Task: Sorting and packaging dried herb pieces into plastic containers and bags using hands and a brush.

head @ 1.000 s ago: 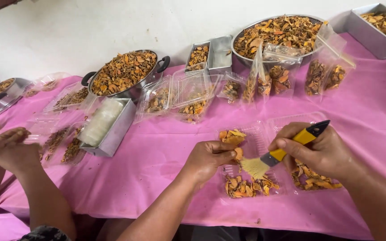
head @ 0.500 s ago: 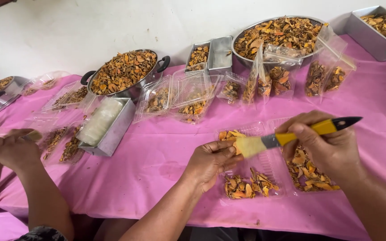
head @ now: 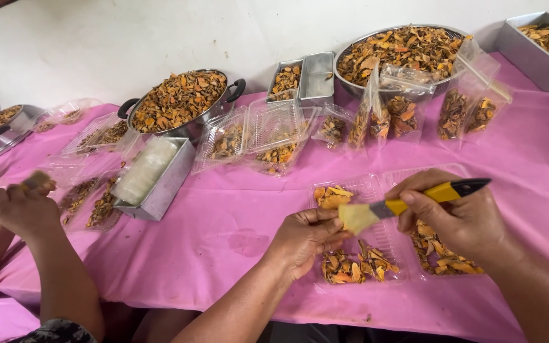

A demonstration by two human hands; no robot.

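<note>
right hand has dropped lower since last frame, fingers clamped on yellow-black brush, pale bristles now by left fingertips | left hand curled, pinching rim of clear tray, lower centre on pink desk | tray holds orange-brown dried slices

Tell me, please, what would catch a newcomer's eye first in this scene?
Probably the bright pink tablecloth, crowded with clear bags and metal pans of orange-brown dried slices, the fullest being the big steel bowl at the back right. In the foreground the right hand holds a yellow-handled brush over a clear plastic tray, which the left hand steadies. At far left, another person's hands work with a similar brush.
</note>
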